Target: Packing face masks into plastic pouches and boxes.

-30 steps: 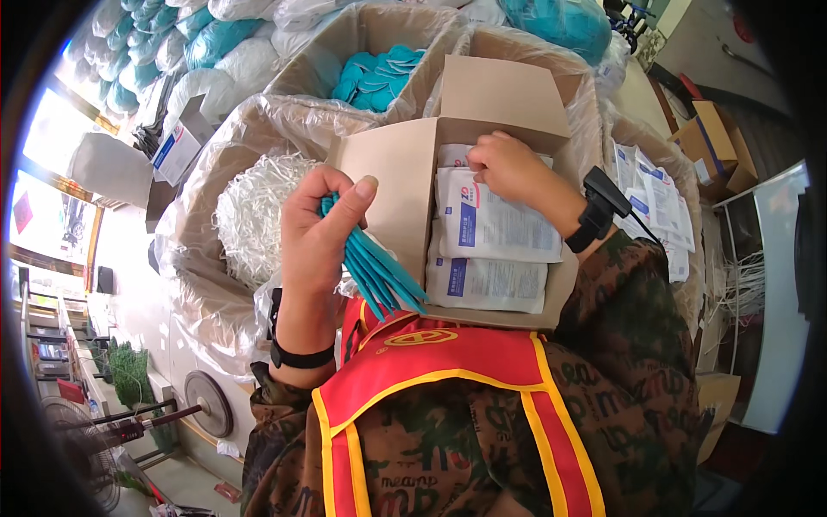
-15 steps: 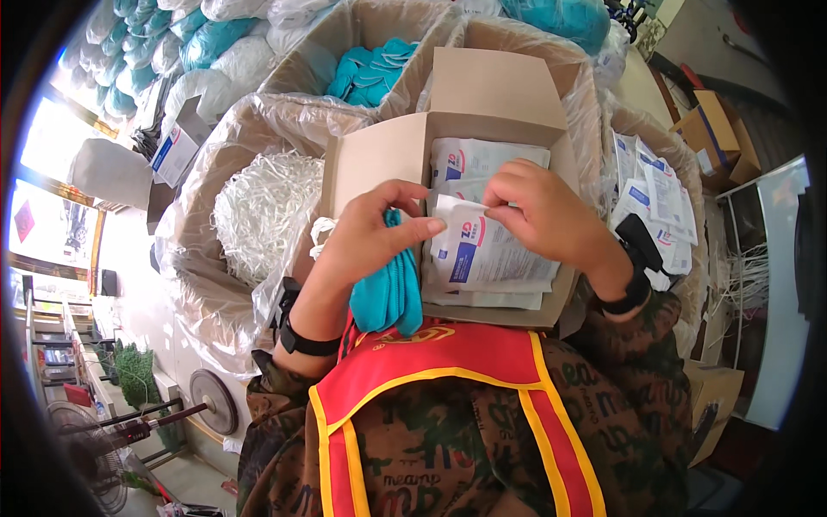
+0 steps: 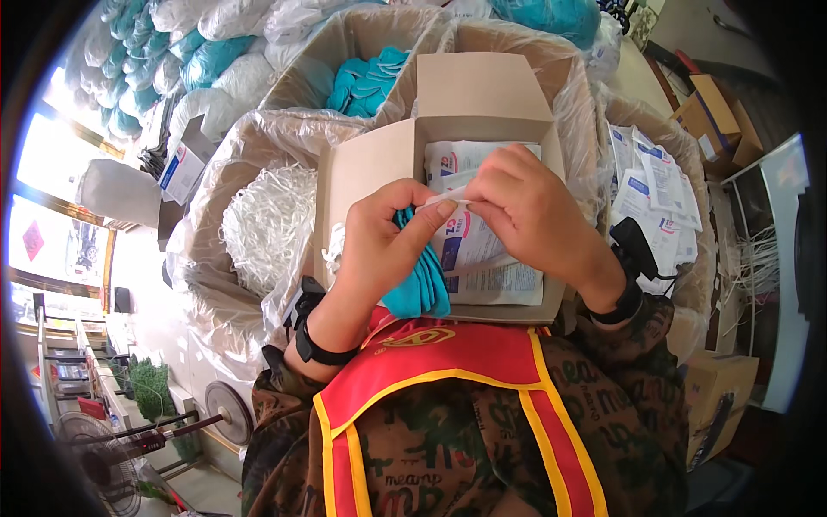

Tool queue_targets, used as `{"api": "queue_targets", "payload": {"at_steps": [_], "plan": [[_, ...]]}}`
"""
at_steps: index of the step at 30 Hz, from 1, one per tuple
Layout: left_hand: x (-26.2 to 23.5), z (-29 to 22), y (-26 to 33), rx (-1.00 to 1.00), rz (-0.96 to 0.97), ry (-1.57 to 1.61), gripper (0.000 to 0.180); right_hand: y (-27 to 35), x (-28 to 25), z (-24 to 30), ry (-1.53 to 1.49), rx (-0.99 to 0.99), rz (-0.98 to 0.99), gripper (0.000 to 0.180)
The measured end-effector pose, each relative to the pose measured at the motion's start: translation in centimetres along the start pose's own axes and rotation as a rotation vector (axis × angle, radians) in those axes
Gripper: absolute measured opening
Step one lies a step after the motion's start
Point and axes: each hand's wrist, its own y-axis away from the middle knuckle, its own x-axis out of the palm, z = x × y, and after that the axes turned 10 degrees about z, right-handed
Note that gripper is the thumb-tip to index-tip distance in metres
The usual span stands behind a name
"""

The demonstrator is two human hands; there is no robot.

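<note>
My left hand (image 3: 376,237) is closed around a stack of folded teal pieces that look like face masks (image 3: 419,289), which hang below the palm with white loops beside the wrist. Its thumb and finger also pinch the edge of a white printed packet (image 3: 472,248). From the other side, my right hand (image 3: 536,211) grips the same edge between thumb and fingers, the two hands nearly touching. The packet tilts over an open cardboard box (image 3: 366,172), where more white packets (image 3: 508,289) lie flat. Fingers hide part of the packet's upper edge.
Plastic-lined bins surround the box: white strips (image 3: 269,215) at left, teal pieces (image 3: 369,82) at the back, loose white packets (image 3: 659,185) at right. Stuffed bags (image 3: 224,60) pile up at the far left. A fan (image 3: 99,461) stands at lower left.
My left hand has moved right with the teal masks and now meets my right hand at the packet's upper edge. The packet's edge has been lifted and tilted.
</note>
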Motion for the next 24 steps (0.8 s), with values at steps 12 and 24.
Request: {"api": "queue_targets", "payload": {"at_steps": [12,24], "plan": [[-0.3,0.9,-1.1,-0.218,-0.193,0.721,0.021,0.2,0.3,3.5,0.101,-0.284,0.033,0.013],[-2.4,1.0,-1.6,0.135,0.059,0.068,0.014,1.5,-3.9,4.3,0.067,-0.070,0.086,0.013]]}}
